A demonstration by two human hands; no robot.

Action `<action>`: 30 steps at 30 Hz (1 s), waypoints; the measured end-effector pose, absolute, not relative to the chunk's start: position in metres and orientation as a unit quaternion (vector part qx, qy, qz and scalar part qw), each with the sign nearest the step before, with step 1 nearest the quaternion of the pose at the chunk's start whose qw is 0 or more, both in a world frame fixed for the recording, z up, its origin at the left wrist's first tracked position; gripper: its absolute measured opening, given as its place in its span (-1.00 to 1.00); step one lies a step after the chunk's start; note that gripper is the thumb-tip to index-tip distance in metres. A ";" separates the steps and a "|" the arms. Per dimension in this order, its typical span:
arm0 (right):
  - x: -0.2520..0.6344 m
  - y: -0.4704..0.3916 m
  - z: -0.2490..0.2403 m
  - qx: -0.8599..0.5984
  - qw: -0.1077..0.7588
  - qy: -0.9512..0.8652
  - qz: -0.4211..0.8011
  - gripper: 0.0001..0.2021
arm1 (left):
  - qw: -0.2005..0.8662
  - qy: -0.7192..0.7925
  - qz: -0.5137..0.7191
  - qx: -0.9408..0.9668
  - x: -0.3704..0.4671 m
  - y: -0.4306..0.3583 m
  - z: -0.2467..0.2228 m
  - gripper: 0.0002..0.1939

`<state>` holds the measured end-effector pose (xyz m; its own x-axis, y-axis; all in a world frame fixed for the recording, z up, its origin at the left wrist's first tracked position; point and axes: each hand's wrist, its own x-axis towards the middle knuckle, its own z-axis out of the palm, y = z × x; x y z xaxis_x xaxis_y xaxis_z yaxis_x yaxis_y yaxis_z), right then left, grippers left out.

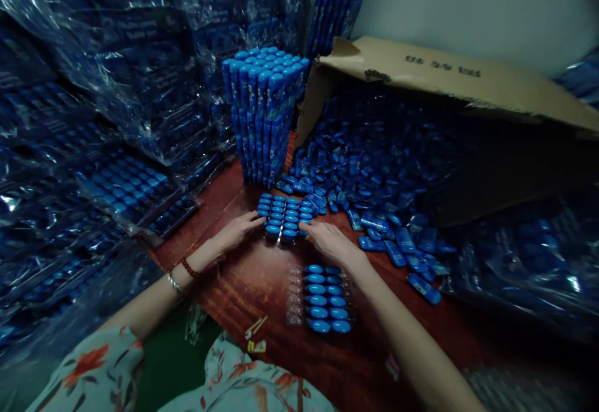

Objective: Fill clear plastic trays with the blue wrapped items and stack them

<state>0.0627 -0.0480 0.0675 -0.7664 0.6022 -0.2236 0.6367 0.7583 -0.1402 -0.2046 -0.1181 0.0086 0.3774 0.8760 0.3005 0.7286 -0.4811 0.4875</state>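
Note:
A compact block of small blue flat bottles (284, 217), their glossy oval ends facing up in rows, stands on the reddish-brown table. My left hand (241, 231) presses its fingertips against the block's left side. At the right side, my right hand (327, 240) has its fingers bent in, touching the near right bottles; its fingertips are partly hidden. Closer to me is a second, smaller group of blue bottles (326, 299) in two columns, with an unfilled strip of clear patterned plastic (294, 296) along its left.
Behind the block rises a tall stack of blue bottles (264, 112). An open cardboard box (421, 65) lies on its side, loose blue bottles (374, 181) spilling out. Plastic-wrapped stacks (140, 56) line the left. Small scraps (256, 337) lie near the table's front edge.

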 end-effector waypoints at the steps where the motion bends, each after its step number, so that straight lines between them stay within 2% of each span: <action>1: 0.062 -0.049 0.068 0.331 0.082 0.934 -0.103 -0.69 | 0.137 0.486 0.256 0.824 -0.206 -0.116 0.009 -0.63; 7: 0.056 -0.056 0.068 0.349 0.105 0.929 -0.064 -0.64 | 0.029 0.561 0.133 0.816 -0.200 -0.124 0.014 -0.56; 10: 0.066 -0.060 0.062 0.355 0.073 0.930 -0.052 -0.60 | -0.012 0.588 0.145 0.796 -0.196 -0.130 0.015 -0.58; 13: 0.083 -0.056 0.052 0.388 -0.004 0.917 -0.086 -0.56 | 0.010 0.612 0.214 0.762 -0.194 -0.127 0.017 -0.63; 17: 0.089 -0.027 0.040 0.484 -0.107 0.859 -0.127 -0.63 | 0.051 0.658 0.287 0.694 -0.180 -0.102 0.020 -0.53; 25: 0.055 0.022 0.033 0.522 -0.042 0.834 -0.174 -0.63 | 0.074 0.685 0.214 0.692 -0.134 -0.076 0.014 -0.50; 30: 0.092 0.001 0.018 0.552 -0.056 0.796 -0.242 -0.82 | 0.108 0.696 0.211 0.677 -0.120 -0.104 0.014 -0.53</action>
